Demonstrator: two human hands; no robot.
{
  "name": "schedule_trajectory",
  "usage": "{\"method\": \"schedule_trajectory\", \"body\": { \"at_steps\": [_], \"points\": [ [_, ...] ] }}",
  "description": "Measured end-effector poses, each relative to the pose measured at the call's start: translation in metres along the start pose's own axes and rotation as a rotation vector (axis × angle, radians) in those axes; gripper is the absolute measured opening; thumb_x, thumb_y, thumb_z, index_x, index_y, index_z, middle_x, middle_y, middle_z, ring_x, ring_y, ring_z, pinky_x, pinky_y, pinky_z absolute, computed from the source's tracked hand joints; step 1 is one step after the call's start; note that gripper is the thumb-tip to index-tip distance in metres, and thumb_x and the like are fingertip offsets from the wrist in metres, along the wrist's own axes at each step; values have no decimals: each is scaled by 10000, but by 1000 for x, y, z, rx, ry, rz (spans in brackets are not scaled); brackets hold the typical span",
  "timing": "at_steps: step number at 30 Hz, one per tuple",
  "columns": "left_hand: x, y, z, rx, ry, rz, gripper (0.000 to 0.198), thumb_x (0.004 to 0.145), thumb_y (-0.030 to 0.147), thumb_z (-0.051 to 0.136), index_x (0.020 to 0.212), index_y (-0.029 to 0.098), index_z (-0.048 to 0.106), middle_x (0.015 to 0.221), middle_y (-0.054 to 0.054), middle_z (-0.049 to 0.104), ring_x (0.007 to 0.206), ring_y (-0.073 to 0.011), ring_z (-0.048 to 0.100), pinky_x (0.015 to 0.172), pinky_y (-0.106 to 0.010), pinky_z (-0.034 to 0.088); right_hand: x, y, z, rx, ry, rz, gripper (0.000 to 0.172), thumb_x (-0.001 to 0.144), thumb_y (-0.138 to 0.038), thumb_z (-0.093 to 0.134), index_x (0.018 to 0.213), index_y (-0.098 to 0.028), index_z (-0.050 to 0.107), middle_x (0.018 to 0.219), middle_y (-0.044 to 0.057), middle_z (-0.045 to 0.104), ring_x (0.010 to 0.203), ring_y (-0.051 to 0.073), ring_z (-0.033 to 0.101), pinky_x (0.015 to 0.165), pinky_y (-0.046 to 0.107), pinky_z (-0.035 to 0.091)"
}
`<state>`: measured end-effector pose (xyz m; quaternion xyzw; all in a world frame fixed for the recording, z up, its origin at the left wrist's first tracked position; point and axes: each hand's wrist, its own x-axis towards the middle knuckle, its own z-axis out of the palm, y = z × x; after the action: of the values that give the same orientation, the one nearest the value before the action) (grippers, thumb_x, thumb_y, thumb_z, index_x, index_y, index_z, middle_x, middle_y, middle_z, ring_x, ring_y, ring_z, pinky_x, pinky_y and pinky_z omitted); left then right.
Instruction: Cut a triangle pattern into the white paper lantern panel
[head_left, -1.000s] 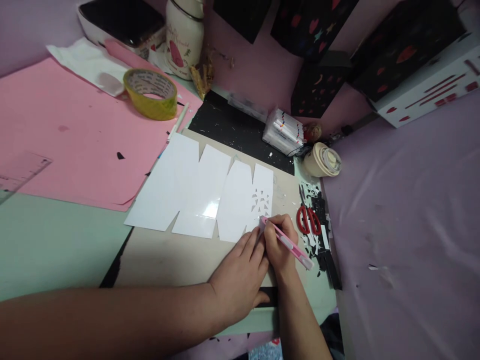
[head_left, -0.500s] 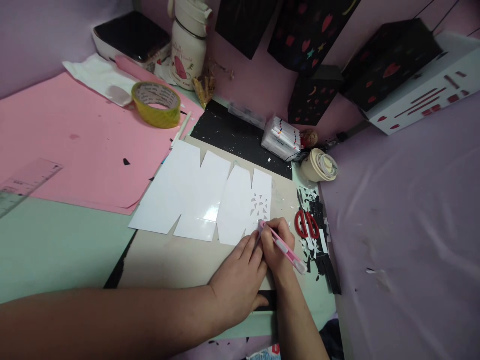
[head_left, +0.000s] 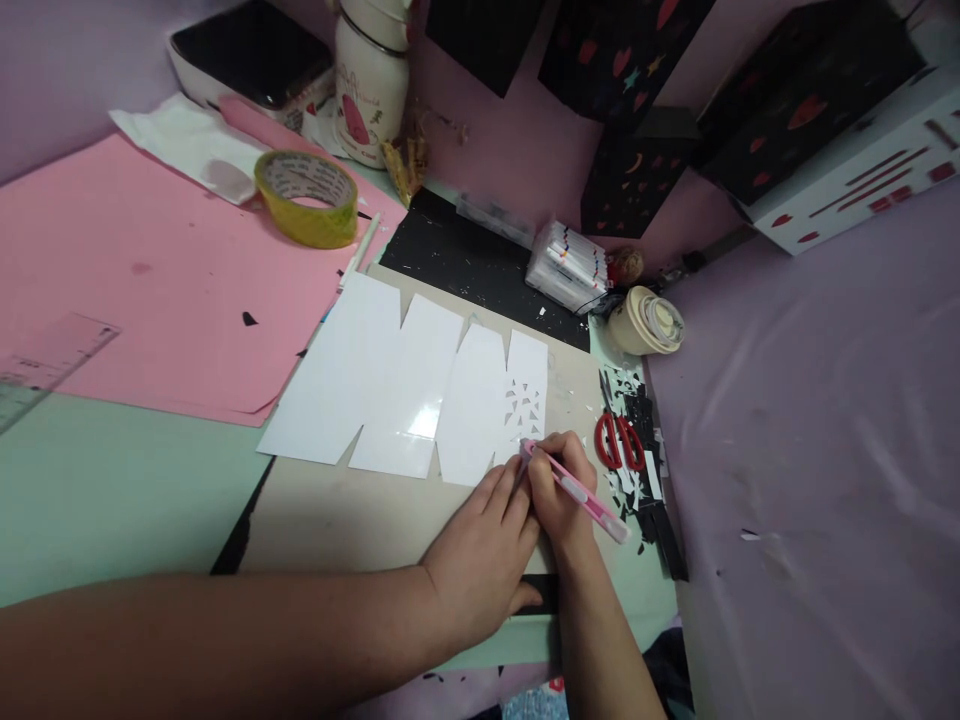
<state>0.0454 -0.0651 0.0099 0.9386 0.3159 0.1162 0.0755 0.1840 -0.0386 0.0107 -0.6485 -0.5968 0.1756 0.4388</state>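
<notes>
A white card sheet (head_left: 382,375) with notched flaps lies on a beige board (head_left: 330,530). Small triangular cutouts pattern its right panel. My right hand (head_left: 562,485) grips a pink craft knife (head_left: 581,492), its tip end down at the card just below the cutouts. Flat beside it, my left hand (head_left: 484,555) presses on the card's lower edge and the board, fingers stretched out and its fingertips touching or nearly touching the right hand. The knife's blade is too small to make out.
Red-handled scissors (head_left: 619,440) lie among black and white scraps at right. Pink paper (head_left: 150,300), a yellow tape roll (head_left: 307,200) and a clear ruler (head_left: 60,365) are at left. Behind stand a bottle (head_left: 369,95), a marker box (head_left: 568,265) and a lidded cup (head_left: 645,320).
The view has shifted slightly. Both hands stay at nearly the same spot on the card, and the knife's rear end has swung a little to the right.
</notes>
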Motion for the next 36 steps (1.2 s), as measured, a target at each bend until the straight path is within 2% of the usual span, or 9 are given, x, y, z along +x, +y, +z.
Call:
{"method": "schedule_trajectory", "body": {
  "at_steps": [6, 16, 23, 36],
  "points": [
    [0, 1, -1, -15, 4, 0, 925, 805, 733, 527, 1426, 50, 468, 1530, -228, 389, 1442, -399, 295, 1180, -485, 185, 1, -4, -1, -17, 15, 47, 103, 853, -227, 586, 761, -209, 544, 625, -45, 561, 573, 134, 519, 551, 263, 422],
    [1, 0, -2, -13, -34, 4, 925, 818, 729, 509, 1437, 44, 449, 1533, -231, 383, 1449, -399, 279, 1185, -484, 171, 3, -5, 1, -51, 28, 17, 99, 858, -233, 585, 766, -210, 555, 600, -51, 549, 537, 125, 495, 512, 253, 403],
    [0, 1, 0, -10, -26, -1, 941, 813, 733, 511, 1450, 45, 429, 1536, -228, 381, 1448, -394, 277, 1192, -486, 139, 2, -3, 1, -71, 26, -16, 102, 851, -235, 591, 767, -216, 538, 592, -57, 530, 531, 123, 485, 512, 254, 402],
    [0, 1, -1, -13, -25, 3, 966, 808, 733, 519, 1462, 32, 401, 1541, -239, 365, 1449, -396, 276, 1189, -483, 159, 2, 2, 0, -77, -20, -37, 146, 792, -159, 546, 714, -233, 447, 586, -64, 496, 517, 117, 440, 503, 253, 380]
  ]
}}
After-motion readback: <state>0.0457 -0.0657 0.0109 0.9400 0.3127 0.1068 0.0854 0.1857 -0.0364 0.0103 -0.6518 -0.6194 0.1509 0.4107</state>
